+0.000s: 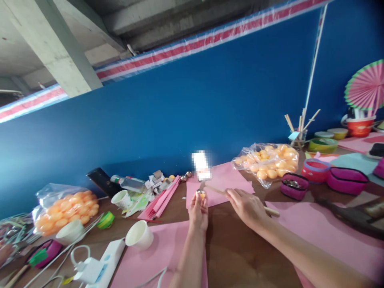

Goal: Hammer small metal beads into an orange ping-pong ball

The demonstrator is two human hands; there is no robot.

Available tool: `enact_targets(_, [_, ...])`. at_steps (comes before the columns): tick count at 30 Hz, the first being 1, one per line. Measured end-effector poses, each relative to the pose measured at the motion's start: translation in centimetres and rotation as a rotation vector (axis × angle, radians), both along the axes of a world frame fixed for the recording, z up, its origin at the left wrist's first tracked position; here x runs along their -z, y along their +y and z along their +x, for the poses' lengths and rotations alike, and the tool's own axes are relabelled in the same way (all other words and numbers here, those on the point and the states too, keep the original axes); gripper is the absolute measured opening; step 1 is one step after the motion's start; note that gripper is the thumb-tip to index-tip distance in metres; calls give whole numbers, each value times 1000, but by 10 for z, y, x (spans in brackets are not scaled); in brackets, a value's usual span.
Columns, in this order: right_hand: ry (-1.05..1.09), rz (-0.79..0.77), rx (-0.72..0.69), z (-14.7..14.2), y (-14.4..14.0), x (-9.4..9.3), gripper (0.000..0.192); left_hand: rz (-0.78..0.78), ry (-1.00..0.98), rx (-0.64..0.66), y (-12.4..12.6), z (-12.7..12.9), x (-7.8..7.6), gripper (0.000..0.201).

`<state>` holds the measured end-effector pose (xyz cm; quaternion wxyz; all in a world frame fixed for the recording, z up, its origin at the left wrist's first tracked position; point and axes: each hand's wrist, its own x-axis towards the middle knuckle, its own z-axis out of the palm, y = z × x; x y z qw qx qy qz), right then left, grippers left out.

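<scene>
Between its fingertips my left hand (198,210) holds up a small orange ball (200,194) with a shiny silvery patch on its upper side. My right hand (247,206) is wrapped round a wooden-handled tool (216,190), whose back end sticks out behind the palm. The tool's thin greyish tip comes close to the top of the ball; whether it touches is too small to tell. Both hands are above the table, near a pink paper sheet (222,180). Two shiny metallic balls (188,174) lie just beyond my left hand.
Bags of orange balls (274,162) stand to the right and left (70,210). A white cup (139,235), power strip (109,260) with cables and clear bottle (129,183) are on the left. Purple pouches (294,186) sit at right. A blue partition (180,108) borders the back.
</scene>
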<state>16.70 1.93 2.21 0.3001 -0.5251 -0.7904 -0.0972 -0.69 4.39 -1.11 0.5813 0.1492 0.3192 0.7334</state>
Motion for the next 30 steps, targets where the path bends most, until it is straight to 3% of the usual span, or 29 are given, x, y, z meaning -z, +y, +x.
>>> enact_targets(9, [17,7,-5,-1,-2,-1,22,-48,-64,7,-3,3,-10,8])
enact_targets(30, [1,-24,9,-1,-1,-1,24,-80,-105,11,-5,6,-15,12])
